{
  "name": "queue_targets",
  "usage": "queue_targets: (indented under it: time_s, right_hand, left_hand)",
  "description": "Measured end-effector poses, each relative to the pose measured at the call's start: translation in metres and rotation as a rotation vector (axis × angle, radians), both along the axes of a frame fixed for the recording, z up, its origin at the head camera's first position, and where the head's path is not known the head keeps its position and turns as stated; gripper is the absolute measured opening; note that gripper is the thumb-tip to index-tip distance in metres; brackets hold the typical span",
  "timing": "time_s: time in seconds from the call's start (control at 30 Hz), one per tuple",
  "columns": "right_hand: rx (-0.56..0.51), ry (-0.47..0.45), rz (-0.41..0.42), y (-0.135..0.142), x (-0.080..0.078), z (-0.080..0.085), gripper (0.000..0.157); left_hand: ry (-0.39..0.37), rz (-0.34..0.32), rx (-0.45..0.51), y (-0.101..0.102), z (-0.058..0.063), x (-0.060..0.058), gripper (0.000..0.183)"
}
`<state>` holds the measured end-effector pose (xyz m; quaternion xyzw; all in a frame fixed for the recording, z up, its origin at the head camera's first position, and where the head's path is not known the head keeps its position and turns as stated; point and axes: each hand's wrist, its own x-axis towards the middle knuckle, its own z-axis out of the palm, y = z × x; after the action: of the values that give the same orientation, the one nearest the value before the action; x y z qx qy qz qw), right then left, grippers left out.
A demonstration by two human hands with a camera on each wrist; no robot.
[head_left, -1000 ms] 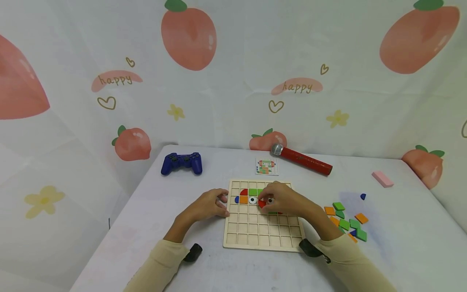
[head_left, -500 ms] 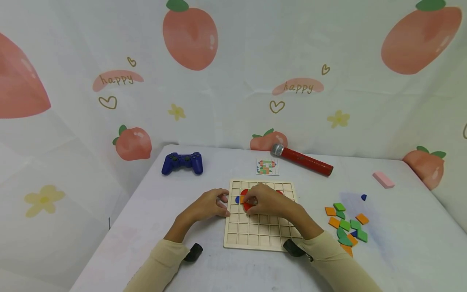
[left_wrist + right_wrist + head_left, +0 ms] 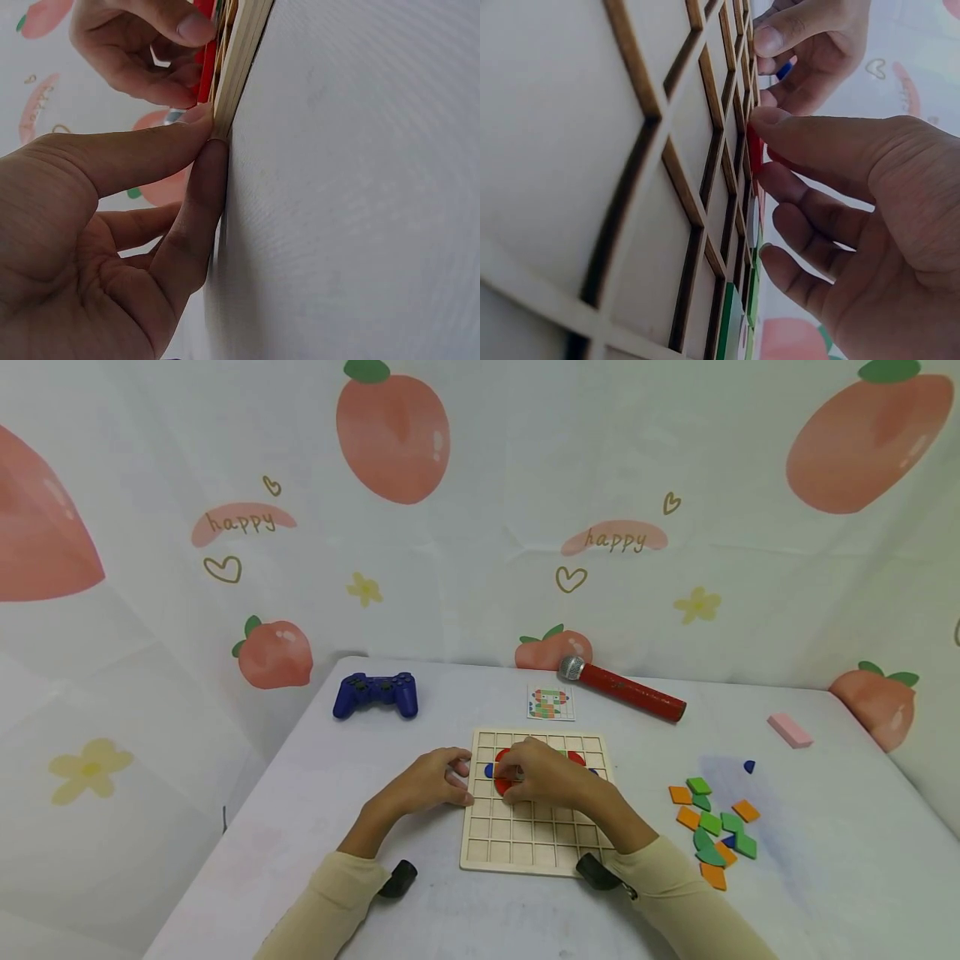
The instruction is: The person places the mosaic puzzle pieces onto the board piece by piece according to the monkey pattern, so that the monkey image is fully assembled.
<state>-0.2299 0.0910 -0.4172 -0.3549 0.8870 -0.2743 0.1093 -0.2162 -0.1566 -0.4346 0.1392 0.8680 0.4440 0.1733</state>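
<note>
A wooden grid board [image 3: 517, 853] lies flat on the table. My left hand [image 3: 429, 781] pinches its left edge between thumb and index finger, as the left wrist view shows. Over the board's upper left part, my right hand [image 3: 551, 777] pinches a red tile [image 3: 755, 150] with thumb and fingertips, right at the grid. Above that spot sits another red tile [image 3: 502, 754], with a blue tile [image 3: 488, 770] at its lower left. One more red tile [image 3: 576, 758] shows past my right hand, which hides several tiles in between. Green tiles [image 3: 731, 319] show in the right wrist view.
Loose orange, green and blue tiles [image 3: 709, 823] lie right of the board, with a small blue tile [image 3: 749, 767] apart. Behind the board are a pattern card [image 3: 551, 702] and a red microphone [image 3: 622, 687]. A blue game controller [image 3: 375, 695] and a pink block [image 3: 790, 731] flank them.
My right hand has moved left across the board with the red tile, from the middle columns to the left side. The left hand stays at the board's edge.
</note>
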Motion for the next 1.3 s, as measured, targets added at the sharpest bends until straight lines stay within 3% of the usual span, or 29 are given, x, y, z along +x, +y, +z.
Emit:
queue_targets:
  time_s: [0.5,0.77,0.97,1.3]
  right_hand:
    - [0.001,0.036,0.037,0.001,-0.003,-0.002,0.013]
    - [-0.014,0.019,-0.027,0.012,0.001,0.001,0.015]
    - [-0.033,-0.004,-0.1,0.037,0.006,0.003,0.02]
    - [-0.036,0.027,-0.228,0.104,0.014,0.009,0.025]
  left_hand:
    - [0.003,-0.001,-0.001,0.0,-0.002,-0.001,0.072]
    - [0.006,0.001,-0.004,0.002,-0.001,-0.001,0.072]
    - [-0.005,0.01,-0.007,0.003,-0.001,-0.001,0.072]
    - [-0.002,0.01,-0.021,0.001,-0.002,0.0,0.073]
